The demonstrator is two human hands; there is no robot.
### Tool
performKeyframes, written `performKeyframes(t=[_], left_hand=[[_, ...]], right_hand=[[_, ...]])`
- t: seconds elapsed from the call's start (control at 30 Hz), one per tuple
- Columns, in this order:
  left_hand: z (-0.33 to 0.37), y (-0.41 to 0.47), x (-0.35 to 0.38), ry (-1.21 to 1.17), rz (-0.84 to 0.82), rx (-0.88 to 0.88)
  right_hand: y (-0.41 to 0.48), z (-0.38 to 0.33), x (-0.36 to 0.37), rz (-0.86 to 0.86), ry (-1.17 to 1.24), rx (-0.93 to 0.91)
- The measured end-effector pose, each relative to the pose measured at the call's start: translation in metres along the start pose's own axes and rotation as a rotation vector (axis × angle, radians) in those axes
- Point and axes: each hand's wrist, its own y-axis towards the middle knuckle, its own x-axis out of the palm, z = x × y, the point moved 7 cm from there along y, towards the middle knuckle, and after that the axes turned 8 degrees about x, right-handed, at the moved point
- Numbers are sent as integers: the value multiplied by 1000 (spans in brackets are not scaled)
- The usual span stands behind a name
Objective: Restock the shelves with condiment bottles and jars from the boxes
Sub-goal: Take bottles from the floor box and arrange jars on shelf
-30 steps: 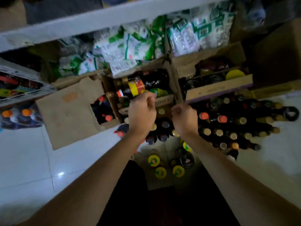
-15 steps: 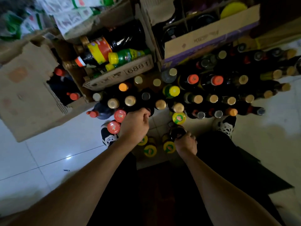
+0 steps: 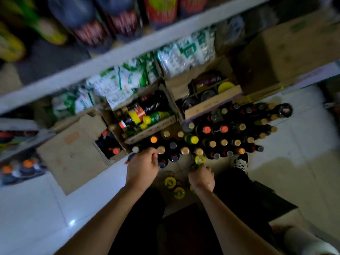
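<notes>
Many condiment bottles [image 3: 211,143] with tan, orange and red caps stand packed on the floor in front of two open cartons. My left hand [image 3: 142,167] is curled down over the near-left bottles, closed on a bottle top that it hides; a red cap edge shows at its left. My right hand [image 3: 201,178] is closed on a dark bottle just below a yellow-lidded jar [image 3: 200,159]. Two more yellow-lidded jars [image 3: 170,182] stand between my arms. One carton [image 3: 152,130] holds bottles lying flat; the divided carton [image 3: 211,104] holds dark jars.
A white shelf edge [image 3: 128,52] runs across the top, with blurred bottles above it and green-and-white packets [image 3: 128,80] below. A torn carton [image 3: 73,155] lies at left, a big closed carton [image 3: 287,50] at right. My shoe [image 3: 241,162] touches the bottle cluster.
The view has tilted back up, so the shelf shows again. Both hands stay low on the near bottles, the right one still closed on the dark bottle.
</notes>
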Motion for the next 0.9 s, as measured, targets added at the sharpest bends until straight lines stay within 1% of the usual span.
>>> performKeyframes(t=[0.17,0.27,0.37,0.47,0.67,0.77,0.9], left_hand=[[51,7,-139,95,25,49],[84,5,-185,151,-35,56],[117,-3,-206,201,-78,77],[152,-17,-216,225,-118,86],[208,-49,-233,153,-49,72],[231,-57,-236,121,-56,144],[256,-58,-250,171,-199,287]], right_hand=[[-111,-41,-77,-76,236,-62],[-161,-55,-129,-78,287,-121],[-194,-50,-173,-82,349,-165],[-219,-30,-214,-75,378,-200],[-252,5,-287,-23,454,-258],[-271,17,-311,7,520,-267],[-301,23,-316,37,639,-188]])
